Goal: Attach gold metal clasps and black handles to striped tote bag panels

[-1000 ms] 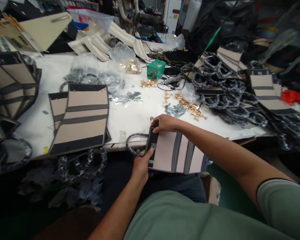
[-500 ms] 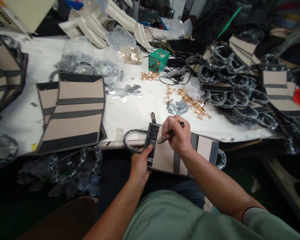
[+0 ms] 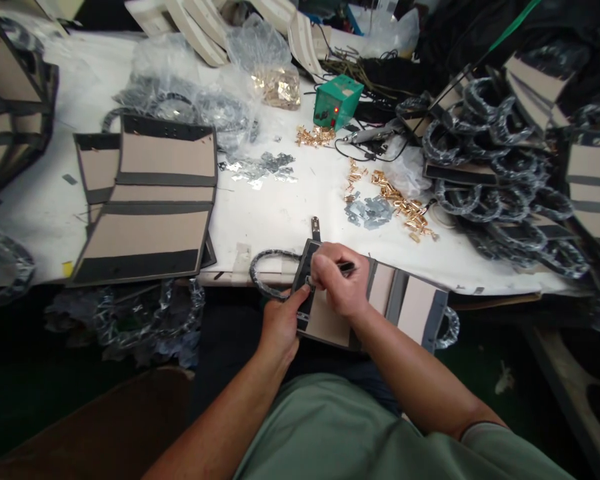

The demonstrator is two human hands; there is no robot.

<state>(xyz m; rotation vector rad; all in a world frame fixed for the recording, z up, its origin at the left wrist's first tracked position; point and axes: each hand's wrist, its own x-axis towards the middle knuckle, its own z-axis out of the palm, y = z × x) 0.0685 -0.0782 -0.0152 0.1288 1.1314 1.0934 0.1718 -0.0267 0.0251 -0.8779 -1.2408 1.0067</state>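
Note:
A handbag panel point(image 3: 330, 320), beige inside with black bands, lies unfolded across my lap and the table edge. Its plastic-wrapped handle loop point(image 3: 254, 272) sticks out on the left, and a strap with a gold clasp piece point(image 3: 315, 228) points away from me. My left hand point(image 3: 280, 320) grips the panel's left edge, thumb on top beside a small metal plate. Closed in a fist, my right hand point(image 3: 341, 277) holds a slim dark tool point(image 3: 347, 267) down at the black band near that thumb. The fist hides the tool's tip, and its exact kind is unclear.
More unfolded bag panels point(image 3: 163, 230) lie on the left. Thin metal plates point(image 3: 267, 167), grey plates point(image 3: 369, 212) and gold fittings point(image 3: 403, 200) are scattered ahead. Behind them stands a green box point(image 3: 339, 100) with a red light and cable. Bags with wrapped handles point(image 3: 485, 153) pile up right.
My right hand has moved left and down over the panel, bringing the tool to the black band by my left thumb. My left hand keeps its hold. The camera view has shifted slightly.

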